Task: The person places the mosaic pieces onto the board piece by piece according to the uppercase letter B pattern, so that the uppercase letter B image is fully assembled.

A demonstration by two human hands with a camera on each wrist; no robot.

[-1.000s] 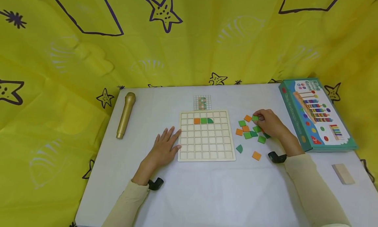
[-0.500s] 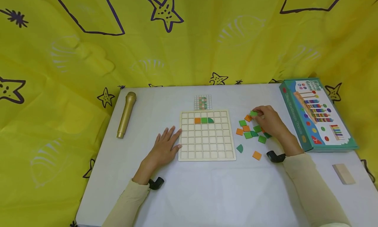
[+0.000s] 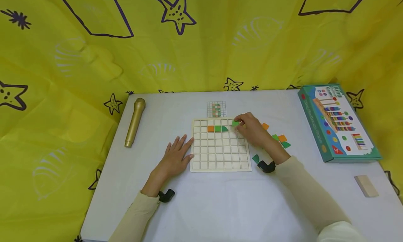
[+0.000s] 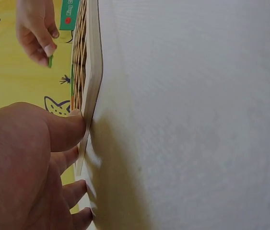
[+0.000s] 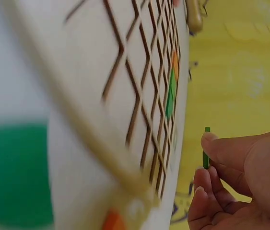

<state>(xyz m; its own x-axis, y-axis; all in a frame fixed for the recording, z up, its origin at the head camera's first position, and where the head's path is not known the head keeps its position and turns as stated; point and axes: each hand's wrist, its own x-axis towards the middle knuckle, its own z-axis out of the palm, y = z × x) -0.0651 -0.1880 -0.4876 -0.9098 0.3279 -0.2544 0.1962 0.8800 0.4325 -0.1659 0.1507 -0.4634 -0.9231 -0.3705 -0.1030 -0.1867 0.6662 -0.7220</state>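
The right hand point(image 3: 253, 130), pinching 1 green square point(image 3: 235, 123), has left the loose pieces point(image 3: 282, 138), bringing it above the board point(image 3: 216, 157), whose edge the left hand point(image 3: 174, 161) touches, fingers spread.

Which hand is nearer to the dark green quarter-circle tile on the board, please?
The right hand, pinching a green square above the board, just right of the quarter-circle tile. The left hand is farther away, at the board's left edge.

There is one board point(image 3: 218, 150), card point(image 3: 216, 109), box point(image 3: 341, 125), microphone point(image 3: 134, 122).
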